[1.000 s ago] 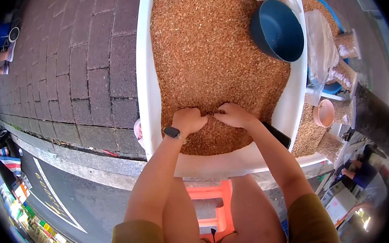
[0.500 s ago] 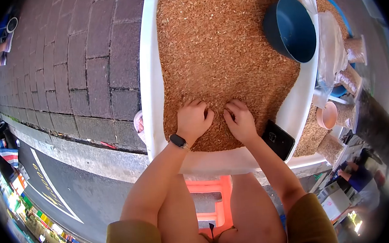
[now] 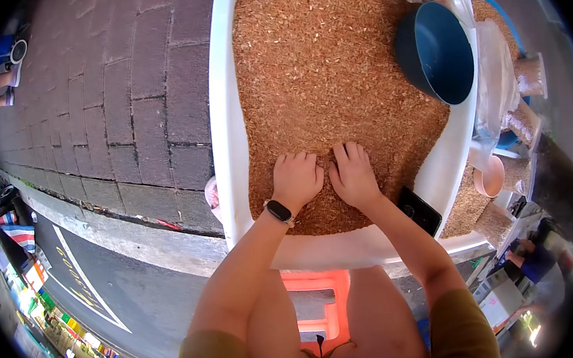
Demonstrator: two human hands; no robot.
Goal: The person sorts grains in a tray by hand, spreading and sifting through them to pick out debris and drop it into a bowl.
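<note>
Reddish-brown dried bits (image 3: 331, 61) fill a large white tub (image 3: 230, 116). My left hand (image 3: 298, 180), with a dark watch (image 3: 279, 210) on its wrist, lies palm down on the bits near the tub's front end. Just right of it, my right hand (image 3: 353, 174) also rests palm down, its fingers forward and slightly apart. The two hands are close together without touching, and neither shows anything held. A black phone (image 3: 418, 211) lies against the tub's front right wall, beside my right wrist. An empty dark blue bowl (image 3: 435, 53) leans at the tub's right side.
Right of the tub are clear plastic bags (image 3: 494, 75), a pink bowl (image 3: 489, 176) and a blue-rimmed basin (image 3: 499, 11). An orange-red stool (image 3: 340, 299) is between my legs. A person (image 3: 532, 260) is at the lower right; brick paving (image 3: 111, 92) spans the left.
My hands first drew apart from their close, curled position, then flattened onto the bits with straighter fingers. The phone, partly hidden by my right arm earlier, shows more now.
</note>
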